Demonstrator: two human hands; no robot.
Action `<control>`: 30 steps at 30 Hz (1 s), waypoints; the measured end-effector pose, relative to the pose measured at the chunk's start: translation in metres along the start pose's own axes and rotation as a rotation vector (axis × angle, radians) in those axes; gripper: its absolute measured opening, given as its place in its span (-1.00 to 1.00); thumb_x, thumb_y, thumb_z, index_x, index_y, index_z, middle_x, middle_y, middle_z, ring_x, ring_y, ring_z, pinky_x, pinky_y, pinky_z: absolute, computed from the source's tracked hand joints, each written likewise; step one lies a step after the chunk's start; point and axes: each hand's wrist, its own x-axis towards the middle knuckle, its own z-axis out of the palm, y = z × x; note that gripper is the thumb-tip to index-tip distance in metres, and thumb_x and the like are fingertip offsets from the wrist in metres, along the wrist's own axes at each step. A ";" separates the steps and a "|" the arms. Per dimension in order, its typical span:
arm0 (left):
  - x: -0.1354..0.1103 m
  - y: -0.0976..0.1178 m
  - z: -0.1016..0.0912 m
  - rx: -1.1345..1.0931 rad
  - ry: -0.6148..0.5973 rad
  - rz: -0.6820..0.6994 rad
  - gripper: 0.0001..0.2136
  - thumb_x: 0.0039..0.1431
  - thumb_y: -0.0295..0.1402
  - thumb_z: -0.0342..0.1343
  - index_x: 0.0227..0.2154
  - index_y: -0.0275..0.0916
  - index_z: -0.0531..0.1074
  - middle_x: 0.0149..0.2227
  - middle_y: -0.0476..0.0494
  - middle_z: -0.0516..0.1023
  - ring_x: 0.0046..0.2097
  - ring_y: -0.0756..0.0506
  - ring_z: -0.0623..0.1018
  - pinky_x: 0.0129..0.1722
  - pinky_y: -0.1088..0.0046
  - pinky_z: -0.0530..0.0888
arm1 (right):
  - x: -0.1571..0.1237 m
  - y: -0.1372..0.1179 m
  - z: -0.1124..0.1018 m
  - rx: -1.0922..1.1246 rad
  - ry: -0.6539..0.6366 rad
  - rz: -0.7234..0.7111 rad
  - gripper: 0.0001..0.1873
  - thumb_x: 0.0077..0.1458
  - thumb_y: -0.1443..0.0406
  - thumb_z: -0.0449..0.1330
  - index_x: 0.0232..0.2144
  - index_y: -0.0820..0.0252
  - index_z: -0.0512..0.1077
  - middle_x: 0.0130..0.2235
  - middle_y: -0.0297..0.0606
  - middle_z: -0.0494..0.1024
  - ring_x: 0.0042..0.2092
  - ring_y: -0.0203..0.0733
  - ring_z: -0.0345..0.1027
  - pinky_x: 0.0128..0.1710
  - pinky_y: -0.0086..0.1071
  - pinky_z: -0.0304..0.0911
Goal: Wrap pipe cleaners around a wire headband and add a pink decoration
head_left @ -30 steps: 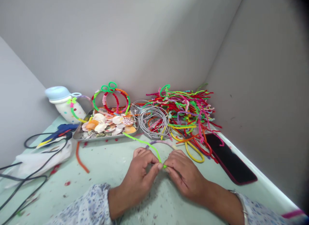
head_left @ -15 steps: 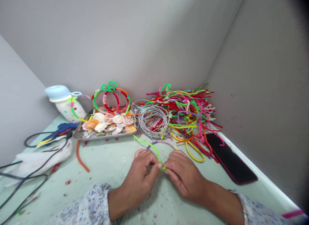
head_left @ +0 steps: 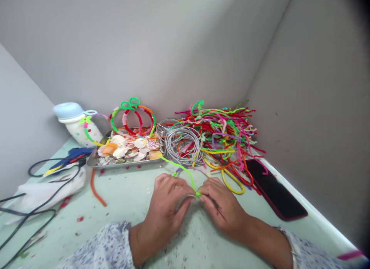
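My left hand and my right hand meet at the fingertips over the pale green table. Both pinch a thin lime-green pipe cleaner, which rises from the pinch and trails back left toward the tray. A lilac-wrapped hoop lies flat just beyond my fingers. Right behind it sits a bundle of bare grey wire headbands.
A metal tray of seashells holds wrapped headbands upright. A heap of coloured pipe cleaners fills the back right corner, with a black phone beside it. At left are a white jug, a blue glue gun, black cables and an orange pipe cleaner.
Both hands have shifted slightly away from me with the pinch. The free length of the green pipe cleaner has swung and bent, its far end now nearer the wire headbands.
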 end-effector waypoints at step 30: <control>0.003 0.000 0.002 0.038 -0.016 -0.019 -0.89 0.22 -0.46 0.08 -0.30 -0.14 0.48 -0.33 -0.06 0.55 -0.24 -0.10 0.49 -0.09 0.23 0.27 | 0.001 -0.002 -0.001 -0.042 0.017 -0.080 -0.84 0.22 0.41 -0.03 -0.25 0.19 0.34 -0.40 -0.24 0.43 -0.33 -0.16 0.26 -0.27 -0.23 0.17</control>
